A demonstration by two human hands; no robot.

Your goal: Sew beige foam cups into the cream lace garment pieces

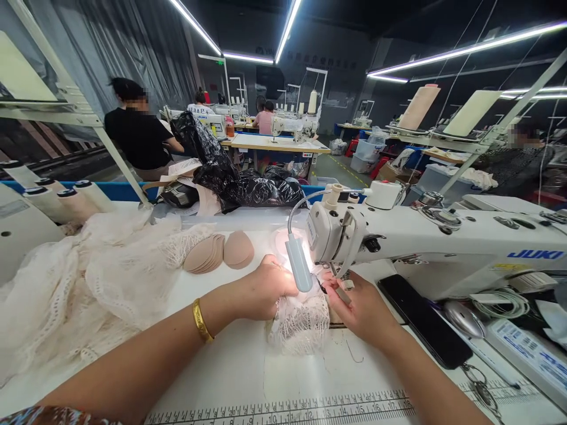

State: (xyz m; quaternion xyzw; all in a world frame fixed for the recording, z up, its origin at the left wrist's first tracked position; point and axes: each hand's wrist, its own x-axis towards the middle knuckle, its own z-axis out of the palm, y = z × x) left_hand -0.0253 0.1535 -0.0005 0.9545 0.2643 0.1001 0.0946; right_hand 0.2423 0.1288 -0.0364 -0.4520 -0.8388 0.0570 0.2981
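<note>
White lace fabric lies bunched on the sewing machine bed, under the needle end of a white sewing machine. My left hand, with a gold bangle at the wrist, is closed on the left edge of the lace. My right hand sits beside the needle area, thumb and fingers pinched together at the lace's upper right. A small dark thing shows at those fingertips, too small to name. A grey lamp on a bendy neck lights the spot and hides part of the fabric between my hands.
Beige oval pads lie left of my hands, beside a heap of white lace. At right are a black phone, keys and a pen. A printed ruler runs along the front. Co-workers sit beyond black plastic bags.
</note>
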